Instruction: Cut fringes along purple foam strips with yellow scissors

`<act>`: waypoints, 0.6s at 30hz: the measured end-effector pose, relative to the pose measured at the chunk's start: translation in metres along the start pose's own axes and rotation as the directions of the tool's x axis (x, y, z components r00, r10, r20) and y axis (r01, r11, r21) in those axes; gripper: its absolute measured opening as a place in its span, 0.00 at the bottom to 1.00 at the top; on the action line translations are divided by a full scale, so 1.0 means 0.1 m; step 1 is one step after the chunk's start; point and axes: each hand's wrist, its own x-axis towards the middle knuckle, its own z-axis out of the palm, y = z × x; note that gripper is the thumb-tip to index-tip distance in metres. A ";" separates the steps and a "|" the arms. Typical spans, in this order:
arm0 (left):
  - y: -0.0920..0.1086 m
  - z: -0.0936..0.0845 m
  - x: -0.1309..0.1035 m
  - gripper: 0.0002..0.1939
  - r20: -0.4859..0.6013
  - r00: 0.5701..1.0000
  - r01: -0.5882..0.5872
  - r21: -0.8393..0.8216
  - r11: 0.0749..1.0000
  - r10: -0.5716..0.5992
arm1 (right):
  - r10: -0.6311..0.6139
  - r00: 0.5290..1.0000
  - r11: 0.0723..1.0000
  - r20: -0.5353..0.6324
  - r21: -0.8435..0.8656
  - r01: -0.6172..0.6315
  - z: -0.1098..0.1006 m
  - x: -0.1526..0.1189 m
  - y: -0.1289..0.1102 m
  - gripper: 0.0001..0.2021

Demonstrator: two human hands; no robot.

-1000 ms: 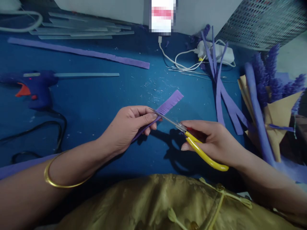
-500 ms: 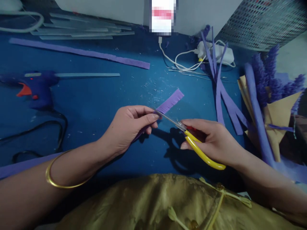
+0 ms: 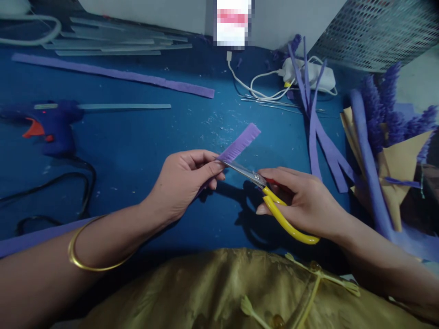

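My left hand (image 3: 192, 180) pinches a purple paper strip (image 3: 241, 142) between thumb and fingers. The strip's free end sticks out up and to the right, with a row of fine cuts along its lower edge. Yellow-handled scissors (image 3: 290, 223) are in my right hand (image 3: 298, 196), its fingers closed round the handles. Their blades lie nearly together across the strip, right at my left thumb tip. Part of the strip is hidden behind my left hand.
A blue glue gun (image 3: 56, 125) with its black cord lies at left. Behind it are a long purple strip (image 3: 137, 76) and clear glue sticks (image 3: 113, 43). More purple strips (image 3: 313, 123), a white power strip (image 3: 320, 75) and wrapped purple flowers (image 3: 394, 160) are at right.
Both hands have shifted slightly left, along with the strip and scissors. The scissor blades have come closer together on the strip.
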 end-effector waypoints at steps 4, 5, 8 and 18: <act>0.01 0.00 0.00 0.03 0.007 1.000 -0.004 0.009 1.000 0.004 | -0.002 1.000 1.000 0.024 0.020 0.001 -0.01 0.00 0.00 0.23; 0.01 0.00 0.00 0.03 0.009 1.000 -0.003 0.010 1.000 0.003 | -0.006 1.000 1.000 0.027 0.020 0.005 -0.01 -0.01 0.00 0.23; 0.00 0.00 0.01 0.03 0.008 1.000 0.000 0.001 1.000 0.000 | -0.027 0.999 1.000 0.020 0.008 0.027 -0.01 -0.01 0.01 0.25; -0.02 0.01 0.02 0.02 0.010 1.000 -0.016 -0.051 0.999 0.017 | -0.038 0.999 0.999 -0.024 0.011 0.039 0.02 -0.01 0.02 0.25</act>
